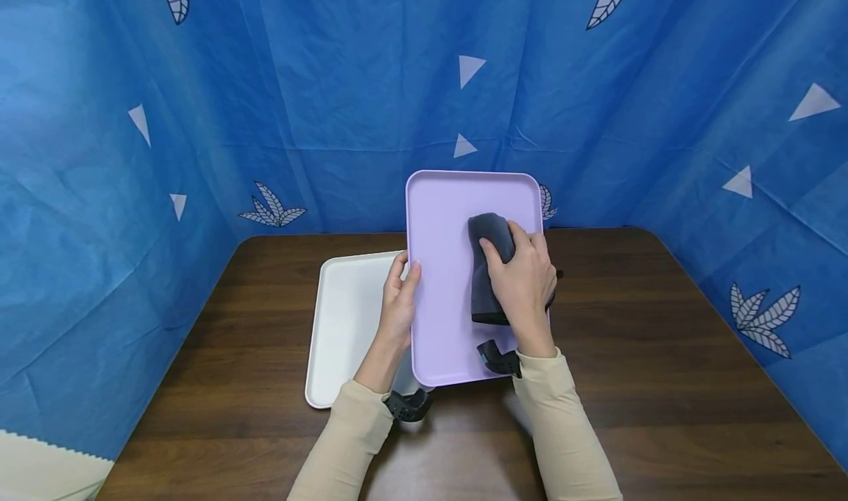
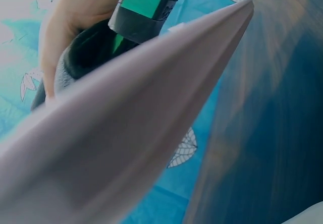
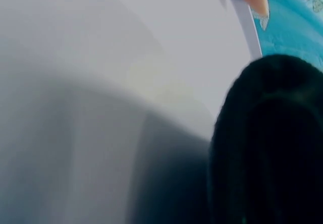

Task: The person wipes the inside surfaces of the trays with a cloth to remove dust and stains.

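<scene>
A light purple tray (image 1: 440, 265) is held up, tilted, with its inner face toward the head camera. My left hand (image 1: 397, 306) grips its left rim, thumb on the front side and the other fingers mostly behind. My right hand (image 1: 523, 276) holds a folded dark grey cloth (image 1: 486, 295) against the right half of the tray, thumb on the near side of the fold. In the right wrist view the cloth (image 3: 267, 148) looms dark at the right, over the tray's pale surface (image 3: 151, 47). The tray's edge (image 2: 131, 108) cuts across the left wrist view.
A white tray (image 1: 341, 324) lies on the brown wooden table (image 1: 232, 383), left of and partly behind the purple one. A blue curtain (image 1: 331, 82) with leaf and triangle prints hangs behind the table and along both sides. Each wrist wears a black band.
</scene>
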{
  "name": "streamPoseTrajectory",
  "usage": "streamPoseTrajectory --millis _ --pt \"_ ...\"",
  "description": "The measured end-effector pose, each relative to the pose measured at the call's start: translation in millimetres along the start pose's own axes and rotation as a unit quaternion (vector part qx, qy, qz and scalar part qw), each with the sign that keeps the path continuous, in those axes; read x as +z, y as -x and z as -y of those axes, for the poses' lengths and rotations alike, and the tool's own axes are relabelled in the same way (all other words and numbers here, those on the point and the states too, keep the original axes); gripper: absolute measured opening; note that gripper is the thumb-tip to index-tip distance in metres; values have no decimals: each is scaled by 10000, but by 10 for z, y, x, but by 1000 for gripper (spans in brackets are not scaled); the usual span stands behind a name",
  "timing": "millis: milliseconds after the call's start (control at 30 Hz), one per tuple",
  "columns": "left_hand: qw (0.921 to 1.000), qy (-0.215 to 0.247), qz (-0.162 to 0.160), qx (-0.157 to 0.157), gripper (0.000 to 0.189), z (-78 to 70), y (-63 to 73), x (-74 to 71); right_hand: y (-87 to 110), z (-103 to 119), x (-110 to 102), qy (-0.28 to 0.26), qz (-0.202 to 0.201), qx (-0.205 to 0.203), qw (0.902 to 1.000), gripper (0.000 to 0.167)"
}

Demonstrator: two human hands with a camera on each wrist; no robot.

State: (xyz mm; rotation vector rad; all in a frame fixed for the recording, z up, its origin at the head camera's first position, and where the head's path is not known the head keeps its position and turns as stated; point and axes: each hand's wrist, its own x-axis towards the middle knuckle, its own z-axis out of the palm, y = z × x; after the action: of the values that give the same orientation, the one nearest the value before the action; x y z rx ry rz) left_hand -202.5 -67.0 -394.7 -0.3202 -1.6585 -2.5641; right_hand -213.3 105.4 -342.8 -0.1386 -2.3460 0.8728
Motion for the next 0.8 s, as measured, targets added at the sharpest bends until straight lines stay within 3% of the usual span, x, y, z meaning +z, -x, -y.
streamPoseTrajectory --millis 500,800 --pt "9999 94 115 10 34 -9 9 6 203 335 134 -39 -26 -959 9954 50" --pt "9992 351 203 -43 22 -1 3 8 337 483 183 -14 23 -1506 9886 51"
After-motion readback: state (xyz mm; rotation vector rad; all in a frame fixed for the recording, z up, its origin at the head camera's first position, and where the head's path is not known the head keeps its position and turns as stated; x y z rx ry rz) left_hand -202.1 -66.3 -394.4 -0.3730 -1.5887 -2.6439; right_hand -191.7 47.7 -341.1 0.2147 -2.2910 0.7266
